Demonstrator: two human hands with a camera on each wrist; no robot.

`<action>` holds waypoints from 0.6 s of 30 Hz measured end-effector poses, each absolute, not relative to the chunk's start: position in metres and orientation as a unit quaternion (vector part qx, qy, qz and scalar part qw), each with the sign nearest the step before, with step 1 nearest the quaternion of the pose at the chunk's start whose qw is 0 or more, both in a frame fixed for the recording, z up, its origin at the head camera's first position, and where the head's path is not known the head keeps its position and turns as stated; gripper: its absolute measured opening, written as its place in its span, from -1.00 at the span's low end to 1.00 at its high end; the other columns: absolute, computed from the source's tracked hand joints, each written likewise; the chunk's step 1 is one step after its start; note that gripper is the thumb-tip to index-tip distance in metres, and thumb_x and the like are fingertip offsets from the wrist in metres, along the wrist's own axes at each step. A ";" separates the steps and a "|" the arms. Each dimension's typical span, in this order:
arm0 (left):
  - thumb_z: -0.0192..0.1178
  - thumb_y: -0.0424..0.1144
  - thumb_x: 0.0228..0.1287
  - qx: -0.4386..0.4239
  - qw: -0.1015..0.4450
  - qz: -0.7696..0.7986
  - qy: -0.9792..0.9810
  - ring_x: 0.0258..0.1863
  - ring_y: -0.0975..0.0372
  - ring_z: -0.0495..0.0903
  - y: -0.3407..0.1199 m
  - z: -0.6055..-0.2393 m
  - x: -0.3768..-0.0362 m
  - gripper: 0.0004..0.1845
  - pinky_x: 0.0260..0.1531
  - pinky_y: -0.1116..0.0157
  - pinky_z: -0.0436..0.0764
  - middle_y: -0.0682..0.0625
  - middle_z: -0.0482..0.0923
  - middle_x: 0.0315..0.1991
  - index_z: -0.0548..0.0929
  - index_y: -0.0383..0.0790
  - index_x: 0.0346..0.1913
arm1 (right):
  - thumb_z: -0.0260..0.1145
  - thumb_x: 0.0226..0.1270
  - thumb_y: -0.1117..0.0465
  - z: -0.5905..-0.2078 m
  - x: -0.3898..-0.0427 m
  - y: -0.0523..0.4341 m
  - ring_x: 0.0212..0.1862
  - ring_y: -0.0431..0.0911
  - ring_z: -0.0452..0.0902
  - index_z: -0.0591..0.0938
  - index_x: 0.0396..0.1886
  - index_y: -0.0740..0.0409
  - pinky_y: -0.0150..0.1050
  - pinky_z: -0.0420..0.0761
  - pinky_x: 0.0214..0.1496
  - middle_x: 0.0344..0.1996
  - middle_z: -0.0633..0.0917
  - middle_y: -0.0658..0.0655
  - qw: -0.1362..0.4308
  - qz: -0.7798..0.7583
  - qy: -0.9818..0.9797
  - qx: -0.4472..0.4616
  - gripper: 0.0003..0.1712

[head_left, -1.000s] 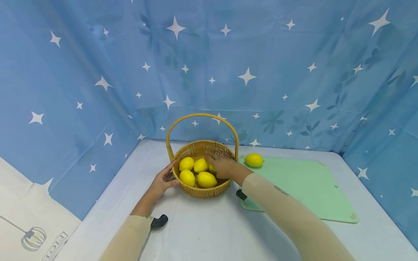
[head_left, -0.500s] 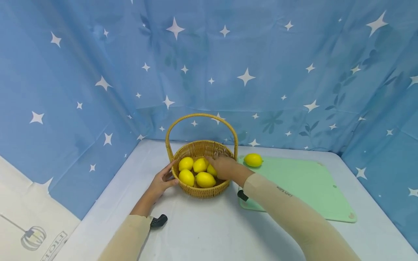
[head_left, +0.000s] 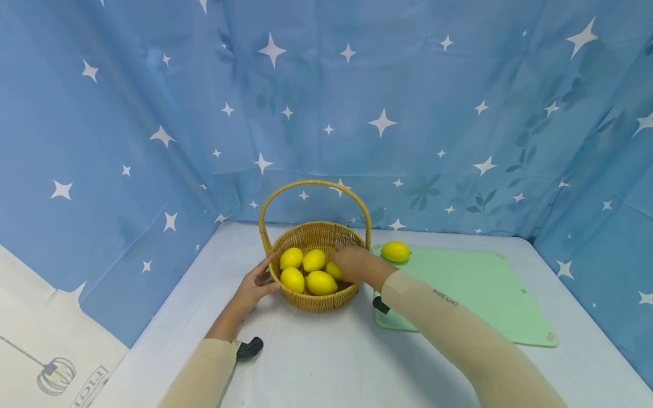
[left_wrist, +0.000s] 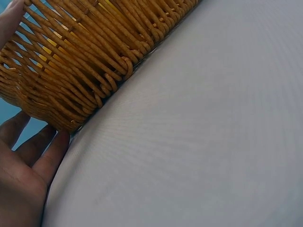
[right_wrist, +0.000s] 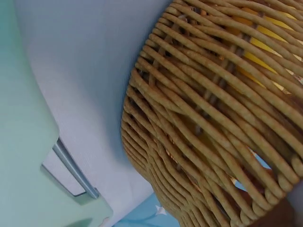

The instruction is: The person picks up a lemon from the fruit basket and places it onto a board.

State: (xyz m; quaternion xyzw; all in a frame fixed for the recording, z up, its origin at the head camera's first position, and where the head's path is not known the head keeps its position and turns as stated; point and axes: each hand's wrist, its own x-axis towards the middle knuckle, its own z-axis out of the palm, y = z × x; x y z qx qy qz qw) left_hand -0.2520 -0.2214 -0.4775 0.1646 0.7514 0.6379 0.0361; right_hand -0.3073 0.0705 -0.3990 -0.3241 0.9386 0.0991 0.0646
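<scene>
On the pale table (head_left: 316, 351), seen from the head camera, a wicker basket (head_left: 312, 299) sits in front of the starry blue curtain (head_left: 153, 113), its handle arching upright. The left hand (head_left: 252, 288) rests against the basket's left wall, fingers fairly straight and spread along the weave, the thumb by the rim. The right hand (head_left: 352, 263) is down inside the basket on its right side, laid over a lemon (head_left: 334, 270) that peeks out beside it; whether the fingers actually close round it can't be made out from here. Four more lemons (head_left: 321, 282) lie bunched in the basket. A lone lemon (head_left: 395, 251) sits on the far left corner of the green cutting board (head_left: 474, 289), just right of the basket.

Left wrist view: the woven wall (left_wrist: 80, 61) fills the upper left, yellow showing through the gaps. Fingers (left_wrist: 28, 151) lie relaxed at the basket's base, a fingertip at its top edge.

Right wrist view: the basket's side (right_wrist: 213, 132) up close, yellow behind the strands, the board's edge (right_wrist: 23, 142) at left. The hand itself is hidden here.
</scene>
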 end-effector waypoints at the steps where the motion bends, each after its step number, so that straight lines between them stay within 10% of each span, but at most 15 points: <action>1: 0.30 -0.27 0.31 0.165 0.037 0.637 0.752 0.43 -0.14 0.07 -0.220 -0.474 -0.250 -0.15 0.30 -0.11 0.19 -0.10 -0.14 0.54 0.07 0.00 0.55 | 0.20 0.44 0.23 -0.398 -0.307 0.071 0.36 0.18 0.27 0.38 0.43 0.03 -0.03 0.41 0.29 0.43 0.23 0.30 0.068 0.101 0.938 -0.324 -0.42; 18: 0.29 -0.32 0.31 0.166 0.039 0.641 0.748 0.42 -0.14 0.08 -0.223 -0.486 -0.259 -0.14 0.30 -0.11 0.20 -0.10 -0.14 0.54 0.05 -0.02 0.56 | 0.33 0.30 0.24 -0.383 -0.299 0.080 0.25 0.13 0.37 0.43 0.38 0.02 -0.09 0.54 0.14 0.33 0.31 0.24 0.034 0.085 0.937 -0.337 -0.36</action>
